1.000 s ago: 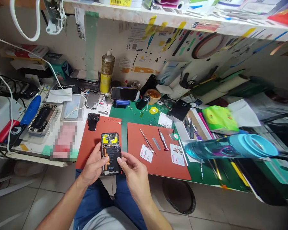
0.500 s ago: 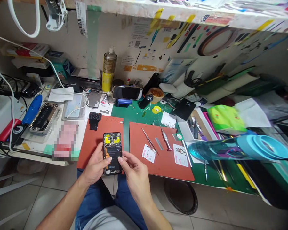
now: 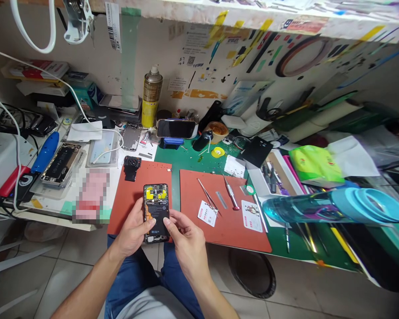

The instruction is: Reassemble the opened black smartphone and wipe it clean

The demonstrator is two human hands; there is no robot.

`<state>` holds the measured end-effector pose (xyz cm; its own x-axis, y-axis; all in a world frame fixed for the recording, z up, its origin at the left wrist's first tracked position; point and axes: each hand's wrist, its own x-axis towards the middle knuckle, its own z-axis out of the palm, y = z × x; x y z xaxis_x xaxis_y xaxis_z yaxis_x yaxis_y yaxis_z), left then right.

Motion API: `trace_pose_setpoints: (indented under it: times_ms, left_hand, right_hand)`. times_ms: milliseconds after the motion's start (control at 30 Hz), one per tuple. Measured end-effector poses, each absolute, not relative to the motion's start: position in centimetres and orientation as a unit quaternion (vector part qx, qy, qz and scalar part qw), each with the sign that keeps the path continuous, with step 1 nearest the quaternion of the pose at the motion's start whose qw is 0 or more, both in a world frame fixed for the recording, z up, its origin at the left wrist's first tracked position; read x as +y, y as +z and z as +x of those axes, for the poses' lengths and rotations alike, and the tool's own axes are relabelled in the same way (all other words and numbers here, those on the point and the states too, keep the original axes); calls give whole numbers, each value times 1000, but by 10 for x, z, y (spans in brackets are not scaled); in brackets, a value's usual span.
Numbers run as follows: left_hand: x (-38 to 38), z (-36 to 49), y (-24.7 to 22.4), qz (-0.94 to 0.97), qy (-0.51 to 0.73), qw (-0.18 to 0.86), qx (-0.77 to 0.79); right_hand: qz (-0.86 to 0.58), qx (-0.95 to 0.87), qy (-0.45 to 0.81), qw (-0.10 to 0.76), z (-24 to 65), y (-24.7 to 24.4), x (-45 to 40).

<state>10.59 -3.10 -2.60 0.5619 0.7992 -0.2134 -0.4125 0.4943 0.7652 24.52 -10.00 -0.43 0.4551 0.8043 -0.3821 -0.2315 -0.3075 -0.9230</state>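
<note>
An opened smartphone [image 3: 158, 208], its black battery and yellow-patched circuit board exposed, is held upright above my lap at the table's front edge. My left hand [image 3: 134, 228] grips its left side, the thumb lying over the lower part of the battery. On the opposite edge, my right hand [image 3: 188, 235] has its thumb on the battery's right side and its fingers curled at the phone's edge. Just beyond the phone, a black camera part [image 3: 132, 167] rests on the left red mat [image 3: 123, 199].
On the right red mat [image 3: 193, 186] lie tweezers [image 3: 208, 193], a screwdriver [image 3: 231, 191] and two cards. A blue bottle [image 3: 319, 206] lies across the right side. Behind stand a spray can [image 3: 151, 97] and a propped phone [image 3: 176, 129]. Another opened phone [image 3: 61, 162] is at left.
The view has shifted very slightly. Both hands keep the same hold on the opened smartphone.
</note>
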Motion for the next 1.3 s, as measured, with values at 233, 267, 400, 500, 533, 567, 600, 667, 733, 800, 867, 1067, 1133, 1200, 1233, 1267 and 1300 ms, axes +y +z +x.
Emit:
trace_pose_setpoints:
  times_ms: [233, 267, 400, 500, 533, 567, 600, 667, 733, 800, 867, 1067, 1133, 1200, 1233, 1267, 1300]
  left_hand:
    - [-31, 106, -26, 344, 368, 814, 290]
    - [-31, 107, -26, 345, 369, 813, 292]
    - [-31, 106, -27, 347, 373, 808, 298]
    - [-31, 106, -28, 347, 372, 806, 302]
    - [-31, 106, -28, 347, 372, 806, 303]
    - [-31, 105, -28, 347, 373, 805, 303]
    - [-31, 105, -28, 347, 373, 805, 304]
    - [-30, 105, -28, 348, 372, 804, 306]
    - [-30, 104, -27, 350, 370, 803, 309]
    - [-31, 104, -26, 351, 369, 802, 313]
    - [-31, 103, -25, 352, 368, 800, 316]
    - [-33, 104, -25, 356, 366, 797, 322]
    - [-33, 105, -24, 359, 370, 792, 327]
    - [-32, 106, -22, 360, 375, 787, 333]
    - [-32, 107, -21, 359, 378, 784, 336]
    - [-32, 108, -19, 359, 380, 782, 339]
    - [-31, 109, -18, 358, 382, 781, 341]
  right_hand:
    - [-656, -238, 468, 542, 247, -3, -99]
    - [-660, -244, 466, 537, 247, -3, -99]
    - [-706, -318, 394, 496, 250, -1, -102]
    - [-722, -392, 309, 480, 251, 1, -104]
    - [-721, -403, 291, 482, 251, 2, -104]
    - [-720, -408, 279, 486, 251, 2, -103]
    - [-720, -408, 272, 491, 252, 3, -103]
    - [-725, -397, 272, 493, 253, 4, -101]
    - [-733, -374, 284, 492, 254, 5, -98]
    - [-739, -346, 300, 494, 257, 4, -96]
    - [-730, -324, 335, 499, 259, 2, -93]
    - [-708, -312, 399, 492, 261, -4, -90]
    - [-713, -315, 387, 493, 258, -3, -91]
    - [-710, -319, 387, 494, 256, -2, -95]
    - [-706, -319, 393, 495, 256, -2, -96]
    - [-701, -317, 403, 495, 256, -1, -99]
    - [-695, -314, 416, 495, 257, -1, -100]
